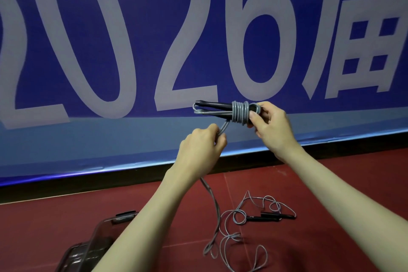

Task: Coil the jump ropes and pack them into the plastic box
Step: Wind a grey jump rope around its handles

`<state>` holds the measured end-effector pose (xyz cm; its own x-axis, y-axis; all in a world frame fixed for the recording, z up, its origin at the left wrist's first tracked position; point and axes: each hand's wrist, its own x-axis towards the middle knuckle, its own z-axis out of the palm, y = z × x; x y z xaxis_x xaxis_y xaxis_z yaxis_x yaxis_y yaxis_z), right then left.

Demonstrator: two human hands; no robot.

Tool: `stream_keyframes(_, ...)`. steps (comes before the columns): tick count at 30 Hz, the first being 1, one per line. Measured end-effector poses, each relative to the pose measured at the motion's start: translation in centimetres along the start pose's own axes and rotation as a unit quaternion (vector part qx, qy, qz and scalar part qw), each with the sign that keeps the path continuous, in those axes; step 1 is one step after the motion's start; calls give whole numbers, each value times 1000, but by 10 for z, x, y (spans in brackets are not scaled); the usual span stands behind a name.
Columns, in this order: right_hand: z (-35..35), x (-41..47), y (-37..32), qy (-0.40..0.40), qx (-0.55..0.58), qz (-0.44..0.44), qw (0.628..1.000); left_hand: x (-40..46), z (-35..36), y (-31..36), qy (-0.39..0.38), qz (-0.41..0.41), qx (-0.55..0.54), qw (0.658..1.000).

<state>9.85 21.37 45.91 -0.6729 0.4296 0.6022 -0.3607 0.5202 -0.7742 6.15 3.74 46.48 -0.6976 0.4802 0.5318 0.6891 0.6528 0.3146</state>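
Both forearms reach up from the bottom edge of the view, and beneath the left one sits the clear plastic box point(88, 247) on the red floor, partly hidden, so its contents cannot be made out. Up in front of the blue banner point(88, 139), the right hand point(270, 127) grips the black handles point(212, 105) of one jump rope, with several grey turns of cord point(239, 112) already wound tightly round them. The left hand point(202, 146) pinches the doubled cord just below that winding; the rest of it hangs down past the wrist as a long slack tail point(215, 216) whose loops rest on the floor. A second jump rope point(260, 216) lies loose and tangled on the floor to the right of the box, its black handles side by side. By my reading the task is in an early stage: the first rope is partly coiled with much cord still to wind, the second is untouched, and neither rope is in the box.
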Motion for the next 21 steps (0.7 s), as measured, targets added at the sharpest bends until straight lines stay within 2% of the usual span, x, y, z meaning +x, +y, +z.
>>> stream_keyframes(4,1,-4,-5,3,-84,-68,994,0,-8,1,0,21,-24,999)
stream_keyframes(7,0,-5,-11,-14,-107,-78,991,1,-11,-5,27,34,-13,999)
stream_keyframes(12,-2,-7,-13,-98,-152,-71,981,4,-14,-11,81,82,57,992)
stream_keyframes(16,-7,-7,-21,-199,-185,-69,960,2,-11,-18,148,153,139,967)
stream_keyframes(21,-16,-5,-32,-265,-206,-68,939,0,-14,-21,153,148,98,972)
